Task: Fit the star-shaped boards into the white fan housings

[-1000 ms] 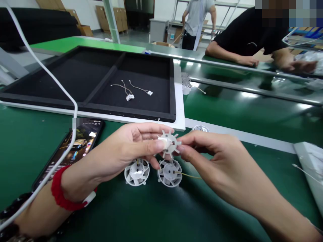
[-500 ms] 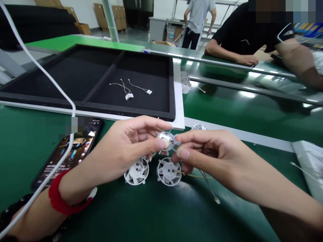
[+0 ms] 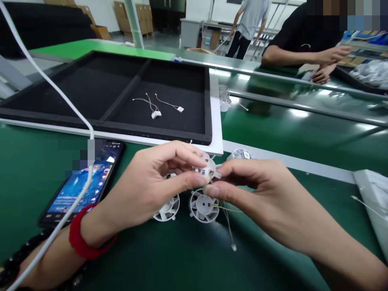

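Note:
Between my two hands is a small white fan motor part [image 3: 209, 167] with short spokes and a printed label. My left hand [image 3: 165, 178] pinches it from the left, thumb on the label. From the right, my right hand [image 3: 245, 180] grips its edge with thumb and fingertips. A thin wire with a white plug [image 3: 233, 247] hangs below my right hand. Just under the hands, a round white fan frame [image 3: 203, 205] with a yellowish wire lies on the green table. Another fan frame [image 3: 168, 209] is partly hidden by my left hand. Behind my right fingers sits a labelled white fan [image 3: 241, 154].
A black foam-lined tray [image 3: 121, 91] holds several labelled wired pieces [image 3: 156, 114]. A lit phone [image 3: 83, 184] lies at left, with a white cable [image 3: 57, 91] crossing over it. Stacked fan parts [image 3: 224, 99] stand past the tray. A co-worker [image 3: 298, 40] works across the table.
My hands and the motor part have shifted slightly right and the part is tilted, turning its label. The hanging plug has swung left. Across the table, the co-worker's hands have come together.

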### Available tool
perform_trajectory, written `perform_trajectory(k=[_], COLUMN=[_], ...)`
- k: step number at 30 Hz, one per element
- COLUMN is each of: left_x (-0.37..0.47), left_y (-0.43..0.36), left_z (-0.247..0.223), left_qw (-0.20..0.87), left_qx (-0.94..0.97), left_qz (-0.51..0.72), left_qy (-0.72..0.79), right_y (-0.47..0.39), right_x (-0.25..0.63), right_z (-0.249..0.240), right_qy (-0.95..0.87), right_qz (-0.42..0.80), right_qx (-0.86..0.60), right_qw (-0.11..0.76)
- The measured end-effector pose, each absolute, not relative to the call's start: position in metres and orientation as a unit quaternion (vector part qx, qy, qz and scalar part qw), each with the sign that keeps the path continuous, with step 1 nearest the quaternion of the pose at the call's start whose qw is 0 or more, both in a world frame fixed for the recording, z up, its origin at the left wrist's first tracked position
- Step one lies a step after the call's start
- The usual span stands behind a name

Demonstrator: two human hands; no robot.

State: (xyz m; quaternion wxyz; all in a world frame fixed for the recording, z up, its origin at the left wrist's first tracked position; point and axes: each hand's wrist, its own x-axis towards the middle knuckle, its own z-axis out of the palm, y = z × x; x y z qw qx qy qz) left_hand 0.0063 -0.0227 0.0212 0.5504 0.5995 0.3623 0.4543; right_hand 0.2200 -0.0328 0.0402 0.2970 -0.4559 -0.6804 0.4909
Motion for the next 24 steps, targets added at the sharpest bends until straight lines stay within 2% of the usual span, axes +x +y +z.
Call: perform_trajectory(k=[8,14,17,21,24], left_x=[0.001,-0.001,0.001,0.002,0.003], left_y=[-0.016,-0.011,-0.010,-0.015,-0.022], left_z=[0.022,0.023,0.023,0.024,0.024], left_qw=[0.701,0.762,0.760,0.700,0.664], left_qx=[0.494,0.473,0.476,0.527,0.560], left_qz=[0.390,0.328,0.317,0.307,0.305], left_qy=[0.336,0.297,0.308,0.371,0.390], right_y=[-0.025,-0.025,-0.026,-0.031,-0.038], right_x=[0.229,0.233,0.233,0.237,0.239], right_z=[0.044,0.042,0.043,0.052,0.056], right_qy=[-0.656,-0.715,-0.699,-0.628,-0.611], right_qz=[0.566,0.462,0.495,0.584,0.584], right_qx=[-0.441,-0.456,-0.461,-0.478,-0.500], right_qw=[0.236,0.260,0.233,0.189,0.189])
